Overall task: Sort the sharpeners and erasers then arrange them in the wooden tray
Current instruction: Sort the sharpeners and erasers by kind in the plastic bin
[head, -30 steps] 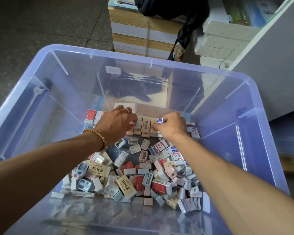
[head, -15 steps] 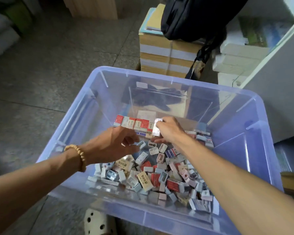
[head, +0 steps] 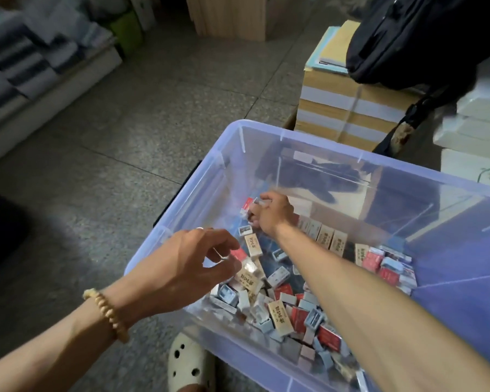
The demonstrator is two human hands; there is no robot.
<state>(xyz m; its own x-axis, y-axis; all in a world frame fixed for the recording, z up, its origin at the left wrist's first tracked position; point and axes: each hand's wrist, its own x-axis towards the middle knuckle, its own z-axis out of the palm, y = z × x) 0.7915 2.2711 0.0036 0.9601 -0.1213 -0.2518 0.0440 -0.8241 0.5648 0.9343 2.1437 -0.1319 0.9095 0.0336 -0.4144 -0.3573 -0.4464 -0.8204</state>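
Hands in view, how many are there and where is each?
2. The left hand, wearing a wooden bead bracelet, hovers over the clear plastic bin's left rim; the right hand reaches toward the bin's far-left corner. None appear hidden.

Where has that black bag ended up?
In the head view, the black bag sits top right on the stack of bundled books, just beyond the clear plastic bin's far rim.

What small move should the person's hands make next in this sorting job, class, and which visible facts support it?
Probably the right hand should set its small white piece down at the left end of the standing row of erasers at the far side of the clear bin. It already pinches that piece there, while the left hand hovers with nothing held above the unsorted pile.
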